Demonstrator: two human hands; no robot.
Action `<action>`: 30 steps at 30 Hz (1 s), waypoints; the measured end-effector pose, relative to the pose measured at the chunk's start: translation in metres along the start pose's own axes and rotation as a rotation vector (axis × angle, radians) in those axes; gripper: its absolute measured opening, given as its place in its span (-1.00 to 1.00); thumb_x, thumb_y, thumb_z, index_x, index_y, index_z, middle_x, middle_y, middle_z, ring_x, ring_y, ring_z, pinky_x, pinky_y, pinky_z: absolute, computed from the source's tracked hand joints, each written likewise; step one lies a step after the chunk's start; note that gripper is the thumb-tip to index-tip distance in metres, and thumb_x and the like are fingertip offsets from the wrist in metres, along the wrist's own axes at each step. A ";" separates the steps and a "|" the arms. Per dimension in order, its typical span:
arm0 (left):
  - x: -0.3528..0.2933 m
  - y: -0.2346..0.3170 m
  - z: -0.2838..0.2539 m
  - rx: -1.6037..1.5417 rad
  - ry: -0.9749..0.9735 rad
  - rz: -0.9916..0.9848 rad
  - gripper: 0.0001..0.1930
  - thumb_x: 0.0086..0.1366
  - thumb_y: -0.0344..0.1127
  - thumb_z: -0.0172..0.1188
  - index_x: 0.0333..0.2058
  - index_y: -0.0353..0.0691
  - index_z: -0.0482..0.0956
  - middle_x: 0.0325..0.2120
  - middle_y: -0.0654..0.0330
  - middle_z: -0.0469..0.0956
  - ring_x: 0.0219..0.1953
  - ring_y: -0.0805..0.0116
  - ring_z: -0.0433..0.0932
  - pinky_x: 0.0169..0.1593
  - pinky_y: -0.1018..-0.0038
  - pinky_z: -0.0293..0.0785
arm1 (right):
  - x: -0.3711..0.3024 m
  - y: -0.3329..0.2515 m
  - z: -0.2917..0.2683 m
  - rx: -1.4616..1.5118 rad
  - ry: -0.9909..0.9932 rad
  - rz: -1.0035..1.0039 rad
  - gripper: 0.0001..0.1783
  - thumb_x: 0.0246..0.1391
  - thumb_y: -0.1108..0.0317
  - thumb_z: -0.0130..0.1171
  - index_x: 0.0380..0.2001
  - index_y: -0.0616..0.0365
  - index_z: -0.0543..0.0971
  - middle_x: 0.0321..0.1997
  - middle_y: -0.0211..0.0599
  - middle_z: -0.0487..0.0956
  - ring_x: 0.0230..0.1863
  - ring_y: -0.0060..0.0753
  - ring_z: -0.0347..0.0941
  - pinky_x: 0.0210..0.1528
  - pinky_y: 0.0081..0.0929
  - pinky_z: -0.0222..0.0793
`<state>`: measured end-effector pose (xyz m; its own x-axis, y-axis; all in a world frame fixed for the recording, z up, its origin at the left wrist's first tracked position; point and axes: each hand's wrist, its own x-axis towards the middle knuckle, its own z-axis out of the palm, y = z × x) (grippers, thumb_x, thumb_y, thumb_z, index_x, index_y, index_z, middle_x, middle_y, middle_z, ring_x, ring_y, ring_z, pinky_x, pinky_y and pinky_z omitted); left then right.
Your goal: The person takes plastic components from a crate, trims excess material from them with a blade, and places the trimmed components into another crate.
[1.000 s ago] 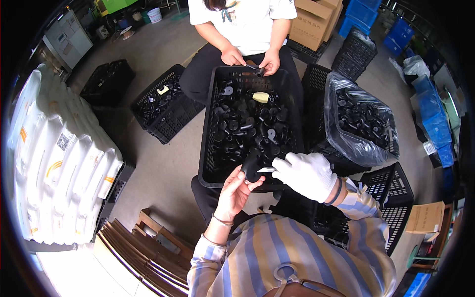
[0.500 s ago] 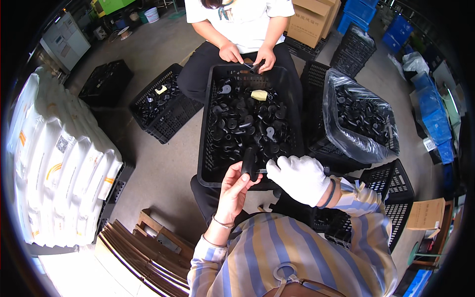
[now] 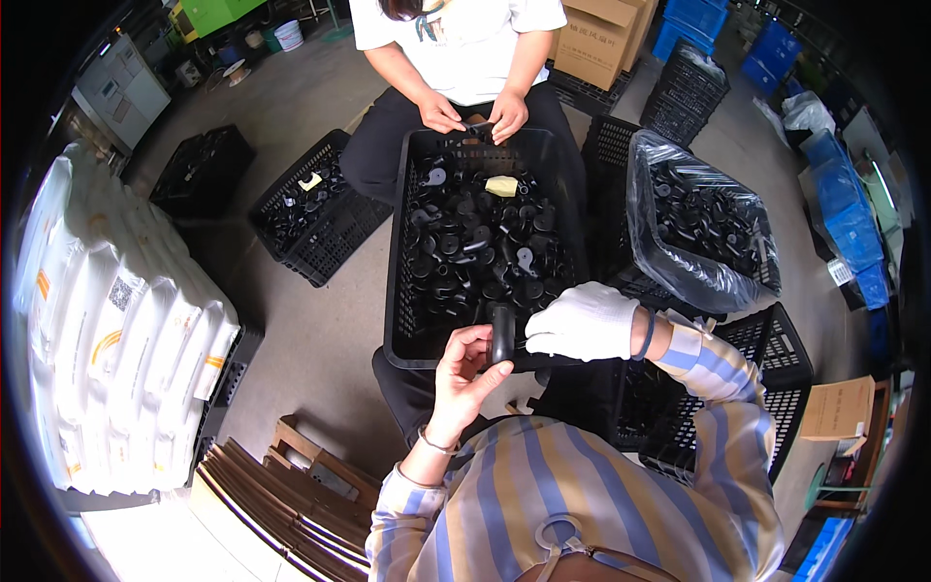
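Note:
Bare, my left hand (image 3: 458, 383) pinches a black curved plastic part (image 3: 502, 335) between thumb and fingers, holding it upright over the near rim of a large black crate (image 3: 392, 291). My right hand (image 3: 587, 325), in a white glove, is closed beside the part's right side. A thin tool (image 3: 522, 341) shows a little at its fingertips; most of it is hidden by the glove. Many similar black parts (image 3: 475, 233) fill the crate, with a yellowish piece (image 3: 501, 185) lying on top.
Across the crate sits another person (image 3: 465, 58), both hands on a small dark part. To the right stands a plastic-lined crate (image 3: 703, 281) of black parts. A smaller crate (image 3: 325, 262) lies left, white sacks (image 3: 126, 339) are stacked far left, and flattened cardboard (image 3: 262, 504) leans near-left.
My left hand has turned the black part, so more of its long side shows. My gloved right hand has shifted slightly and changed its angle. The other person's hands have moved a little left.

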<state>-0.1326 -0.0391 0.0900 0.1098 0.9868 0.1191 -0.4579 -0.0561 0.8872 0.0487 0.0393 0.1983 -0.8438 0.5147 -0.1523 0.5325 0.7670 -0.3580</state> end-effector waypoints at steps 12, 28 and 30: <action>0.006 0.034 0.000 0.881 -0.337 0.754 -0.58 -0.19 -0.57 0.23 -0.24 -0.29 0.45 -0.18 0.03 0.30 -0.12 0.03 0.38 -0.14 0.33 0.40 | 0.003 0.044 0.026 1.252 -0.667 0.319 -0.65 0.13 0.13 -0.17 -0.62 0.06 0.39 -0.79 -0.64 0.26 -0.82 -0.82 0.02 -0.82 -0.81 -0.12; -0.005 -0.009 -0.003 -0.452 0.065 -0.155 -0.74 0.13 -0.50 0.06 -0.16 -0.29 0.40 -0.21 0.22 0.41 -0.22 0.45 0.44 -0.13 0.47 0.44 | 0.013 0.009 0.034 0.897 0.284 0.356 -0.80 -0.07 0.34 0.14 -0.37 0.24 0.52 -0.57 -0.52 0.46 -0.52 -0.78 0.28 -0.47 -0.73 0.22; -0.007 -0.008 -0.002 -0.367 0.049 -0.134 -0.72 0.13 -0.52 0.05 -0.14 -0.28 0.40 -0.20 0.24 0.39 -0.21 0.46 0.43 -0.12 0.47 0.43 | 0.014 0.010 0.037 0.898 0.288 0.345 -0.80 -0.07 0.34 0.13 -0.37 0.23 0.52 -0.57 -0.52 0.45 -0.52 -0.78 0.28 -0.48 -0.74 0.21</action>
<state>-0.1308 -0.0450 0.0810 0.1516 0.9883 -0.0166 -0.7287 0.1231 0.6737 0.0398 0.0398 0.1590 -0.5410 0.8186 -0.1929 0.3969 0.0463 -0.9167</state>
